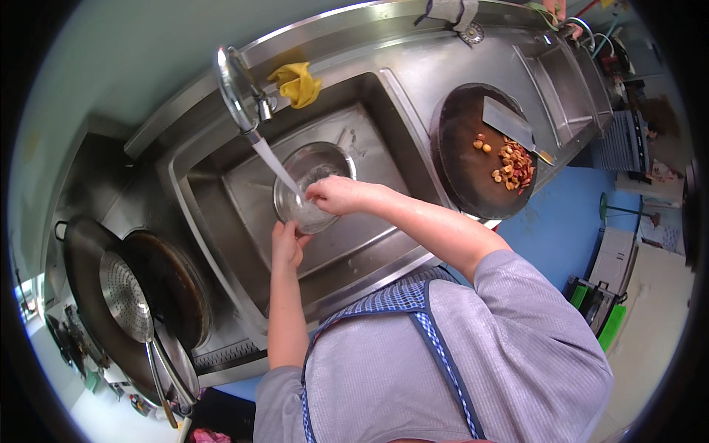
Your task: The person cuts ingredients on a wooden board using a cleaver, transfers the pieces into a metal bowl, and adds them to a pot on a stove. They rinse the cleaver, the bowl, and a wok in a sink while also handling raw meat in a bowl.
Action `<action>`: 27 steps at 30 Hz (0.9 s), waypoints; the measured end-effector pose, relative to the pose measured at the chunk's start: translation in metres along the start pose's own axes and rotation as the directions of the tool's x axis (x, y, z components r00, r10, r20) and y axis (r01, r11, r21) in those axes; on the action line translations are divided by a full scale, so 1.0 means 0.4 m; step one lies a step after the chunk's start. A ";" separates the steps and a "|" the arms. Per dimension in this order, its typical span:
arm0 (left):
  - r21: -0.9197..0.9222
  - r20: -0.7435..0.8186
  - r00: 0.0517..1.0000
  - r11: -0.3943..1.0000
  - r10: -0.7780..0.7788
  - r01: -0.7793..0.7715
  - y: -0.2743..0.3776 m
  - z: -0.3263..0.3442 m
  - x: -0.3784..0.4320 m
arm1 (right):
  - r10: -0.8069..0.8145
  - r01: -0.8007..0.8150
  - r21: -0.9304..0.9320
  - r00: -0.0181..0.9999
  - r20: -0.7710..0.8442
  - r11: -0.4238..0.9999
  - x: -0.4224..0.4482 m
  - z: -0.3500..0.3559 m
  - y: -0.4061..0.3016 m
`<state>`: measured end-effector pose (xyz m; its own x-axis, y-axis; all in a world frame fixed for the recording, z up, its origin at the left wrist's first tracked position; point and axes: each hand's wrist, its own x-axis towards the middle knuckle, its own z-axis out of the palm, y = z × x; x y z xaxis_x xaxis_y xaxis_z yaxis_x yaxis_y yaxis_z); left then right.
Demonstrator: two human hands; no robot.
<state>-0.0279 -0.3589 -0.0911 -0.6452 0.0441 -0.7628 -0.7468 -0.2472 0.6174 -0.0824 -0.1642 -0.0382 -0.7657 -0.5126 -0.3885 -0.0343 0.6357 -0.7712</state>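
Observation:
Water pours from a curved chrome faucet (235, 91) into a round metal bowl (346, 160) over a stainless steel sink basin (382, 160). My left hand (288, 243) grips the bowl's near rim at its lower left. My right hand (338, 195) is over the bowl's opening beside the water stream, its fingers bent down towards the inside. Whether those fingers hold anything cannot be seen. The bowl's contents look wet and pale, blurred by the running water.
Right of the sink, a round chopping board (460, 160) carries a cleaver (507, 123) and chopped reddish pieces (515, 166). A yellow cloth (297, 84) lies behind the basin. At left are a large wok (83, 277) and a perforated skimmer (124, 293). Another person's hand (576, 30) shows far right.

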 end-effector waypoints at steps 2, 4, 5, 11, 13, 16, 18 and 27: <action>-0.167 0.134 0.971 0.962 -0.197 0.218 -0.065 -0.025 0.041 | -0.098 0.079 -0.166 0.990 -0.106 0.983 -0.041 -0.049 -0.051; -0.357 0.534 0.720 0.654 -0.443 0.667 -0.115 -0.009 0.055 | -0.275 0.236 -0.176 0.929 -0.248 0.956 -0.095 -0.094 -0.076; -0.380 0.672 0.666 0.620 -0.325 0.686 -0.148 0.012 0.033 | -0.443 0.392 -0.208 0.818 -0.366 0.896 -0.124 -0.120 -0.083; -0.310 0.931 0.344 0.235 -0.121 0.921 -0.069 0.196 -0.058 | -0.397 0.141 -0.446 0.729 -0.557 0.884 -0.389 -0.354 0.048; -0.409 0.835 0.546 0.586 -0.069 0.700 -0.008 0.276 -0.030 | -0.130 -0.169 -0.391 0.765 -0.631 0.905 -0.558 -0.449 0.177; -0.358 0.484 0.849 0.933 0.212 -0.029 0.109 0.502 0.023 | 0.215 -0.555 -0.434 0.758 -0.616 0.710 -0.842 -0.551 0.447; -0.250 0.394 0.838 0.921 0.379 -0.299 0.185 0.631 0.031 | 0.318 -0.594 -0.473 0.779 -0.540 0.651 -0.910 -0.562 0.525; -0.006 0.119 0.916 0.923 0.383 -0.385 0.197 0.758 0.170 | 0.230 -0.459 -0.297 0.788 -0.571 0.837 -0.978 -0.563 0.497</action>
<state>-0.1795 -0.0819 -0.0361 -0.8963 0.0610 -0.4392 -0.4396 -0.2512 0.8623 0.0659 0.2927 0.0742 -0.9780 0.0715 -0.1957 0.1323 0.9389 -0.3179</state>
